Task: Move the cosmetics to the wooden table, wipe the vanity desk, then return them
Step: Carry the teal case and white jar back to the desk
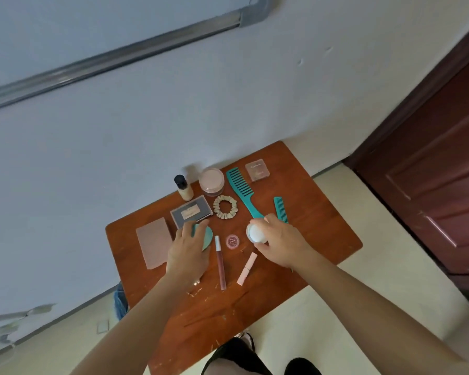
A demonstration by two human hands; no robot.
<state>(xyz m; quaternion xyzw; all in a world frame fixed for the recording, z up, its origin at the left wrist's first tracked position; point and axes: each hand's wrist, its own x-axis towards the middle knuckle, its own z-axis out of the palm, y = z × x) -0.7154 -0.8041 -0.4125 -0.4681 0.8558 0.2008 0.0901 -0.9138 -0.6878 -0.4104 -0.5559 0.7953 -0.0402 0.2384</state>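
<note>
Several cosmetics lie on the wooden table (322, 239). My left hand (187, 250) curls over a round teal compact (207, 235) near the table's middle. My right hand (279, 239) grips a small white round jar (256, 233). Between the hands lie a long lip gloss tube (220, 263), a small pink pot (233, 241) and a pale pink tube (247, 269). Further back are a foundation bottle (184, 188), a pink jar (211, 181), a grey palette (191, 213), a pink flat case (154, 242), a scrunchie (225, 207), a big teal comb (241, 192), a small teal comb (280, 209) and a square compact (257, 171).
The table stands against a pale blue wall (146, 131). A dark red door (444, 171) is at the right. Light floor (377, 307) surrounds the table. My legs (241, 358) show at the bottom edge. The vanity desk is out of view.
</note>
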